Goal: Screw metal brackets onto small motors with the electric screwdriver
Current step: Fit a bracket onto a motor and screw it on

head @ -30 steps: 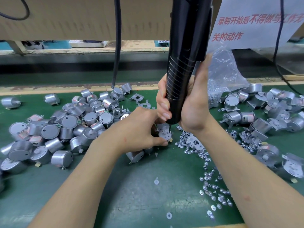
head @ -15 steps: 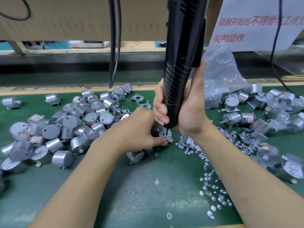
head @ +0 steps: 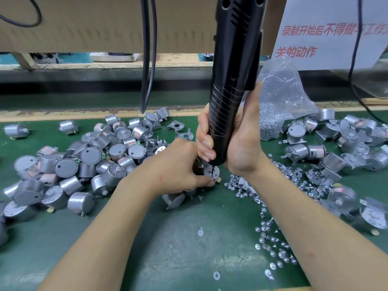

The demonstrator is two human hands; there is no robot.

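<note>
Electric screwdriver [head: 228, 97] has been lowered and shifted slightly left by the right hand [head: 241, 148]. Its bit is now seated on the bracket [head: 216, 172] gripped in the left hand [head: 178, 164]. A second strand of the hanging cable [head: 154, 59] has been swung into view.

left hand [head: 176, 165] bare | right hand [head: 241, 151] bare | forearms [head: 109, 227] bare | fingernails [head: 206, 143] short

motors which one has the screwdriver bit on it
The motor gripped by the left hand at the centre: the bit of the electric screwdriver comes down on its bracketed top. The others lie loose in piles.
</note>
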